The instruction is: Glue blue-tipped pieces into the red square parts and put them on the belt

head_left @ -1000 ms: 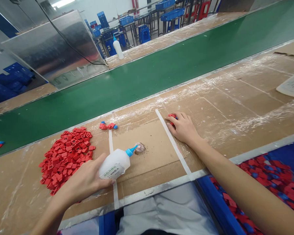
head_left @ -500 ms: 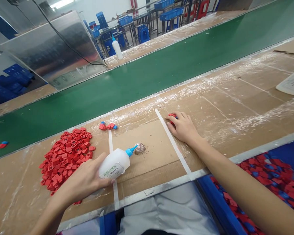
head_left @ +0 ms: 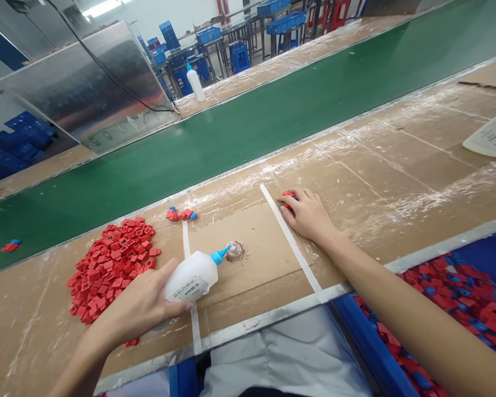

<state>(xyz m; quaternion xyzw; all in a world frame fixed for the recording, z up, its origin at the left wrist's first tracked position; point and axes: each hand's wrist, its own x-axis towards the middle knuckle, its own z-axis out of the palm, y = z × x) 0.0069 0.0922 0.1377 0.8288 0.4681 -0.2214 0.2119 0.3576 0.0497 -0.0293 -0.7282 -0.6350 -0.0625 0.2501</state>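
My left hand (head_left: 138,298) grips a white plastic glue bottle (head_left: 190,277) lying on its side, its blue nozzle (head_left: 220,255) at the edge of a brown glue puddle (head_left: 235,251) on the cardboard-covered bench (head_left: 248,242). Under the curled fingers of my right hand (head_left: 308,215) is a small red plastic part (head_left: 290,199), mostly hidden. That hand rests beside a white tape strip (head_left: 291,245). A heap of red square plastic parts (head_left: 111,270) lies left of the bottle, with several red-and-blue parts (head_left: 179,215) beyond it.
A green conveyor belt (head_left: 190,160) runs behind the bench, with one red-and-blue part (head_left: 10,247) on it. At lower right, a blue bin (head_left: 450,298) holds red and blue parts. A paper sheet (head_left: 491,135) lies at the right edge.
Both hands and the bottle hold nearly the same place. The whole view has shifted slightly with my head.
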